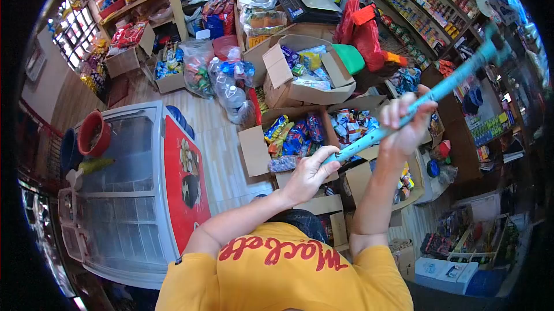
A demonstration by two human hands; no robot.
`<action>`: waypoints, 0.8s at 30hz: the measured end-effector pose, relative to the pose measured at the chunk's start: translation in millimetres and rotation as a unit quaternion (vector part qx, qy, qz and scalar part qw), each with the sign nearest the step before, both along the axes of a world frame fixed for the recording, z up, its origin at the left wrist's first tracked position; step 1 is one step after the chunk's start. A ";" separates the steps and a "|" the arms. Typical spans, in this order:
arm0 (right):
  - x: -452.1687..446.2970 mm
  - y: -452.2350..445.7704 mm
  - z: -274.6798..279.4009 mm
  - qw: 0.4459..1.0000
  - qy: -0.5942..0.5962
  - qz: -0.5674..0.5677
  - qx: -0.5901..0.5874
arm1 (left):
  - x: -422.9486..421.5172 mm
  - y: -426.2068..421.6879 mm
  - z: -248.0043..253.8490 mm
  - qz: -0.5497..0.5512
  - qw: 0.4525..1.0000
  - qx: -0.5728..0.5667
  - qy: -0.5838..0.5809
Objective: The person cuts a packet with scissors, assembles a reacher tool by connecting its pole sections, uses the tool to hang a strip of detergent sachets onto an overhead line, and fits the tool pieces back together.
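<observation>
A long turquoise pole [456, 77] with dark worn spots slants from the middle of the view up to the right. Its far end is blurred near the shelves, so I cannot tell what is fixed there. Wrapped round its lower end is my left hand [311, 175], with the thumb along the pole. Higher up, my right hand [405, 120] is closed round it too, palm partly turned to the camera. Below and behind the hands stand open cardboard boxes of packaged goods, including a box of blue and yellow packets [294, 138].
A glass-topped freezer [124, 201] with a red basin [94, 133] on it stands on the left. A carton [311, 94] and bagged bottles [234, 94] crowd the floor. Stocked shelves [427, 5] line the right, where a red plastic bag [363, 40] hangs.
</observation>
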State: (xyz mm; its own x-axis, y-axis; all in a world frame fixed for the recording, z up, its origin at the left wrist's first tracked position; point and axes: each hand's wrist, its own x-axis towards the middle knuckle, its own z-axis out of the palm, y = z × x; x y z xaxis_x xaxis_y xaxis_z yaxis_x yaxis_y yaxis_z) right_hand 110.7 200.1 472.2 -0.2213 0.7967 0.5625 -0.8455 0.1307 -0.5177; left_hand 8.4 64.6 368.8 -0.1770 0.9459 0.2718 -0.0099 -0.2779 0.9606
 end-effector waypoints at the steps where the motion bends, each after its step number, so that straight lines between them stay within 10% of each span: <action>1: -9.5 -2.8 -4.5 1.000 -0.022 0.010 -0.005 | 1.9 -0.1 1.2 0.005 1.000 -0.006 -0.015; 9: -64.2 -3.3 -19.5 0.990 -0.122 -0.004 -0.066 | -7.7 -1.2 -15.6 0.052 0.990 -0.046 -0.123; 24: -83.7 -5.5 -26.6 0.992 -0.090 -0.049 -0.074 | -17.8 -1.3 -27.7 0.159 0.984 -0.009 0.082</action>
State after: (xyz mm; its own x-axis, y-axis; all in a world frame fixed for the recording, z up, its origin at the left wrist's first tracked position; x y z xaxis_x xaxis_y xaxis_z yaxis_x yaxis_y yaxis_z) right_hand 27.0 194.6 445.6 -0.2245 0.8905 0.3957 -0.7240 0.1194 -0.6794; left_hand -9.4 63.3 341.1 -0.4196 0.8547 0.3055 0.2299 -0.2255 0.9467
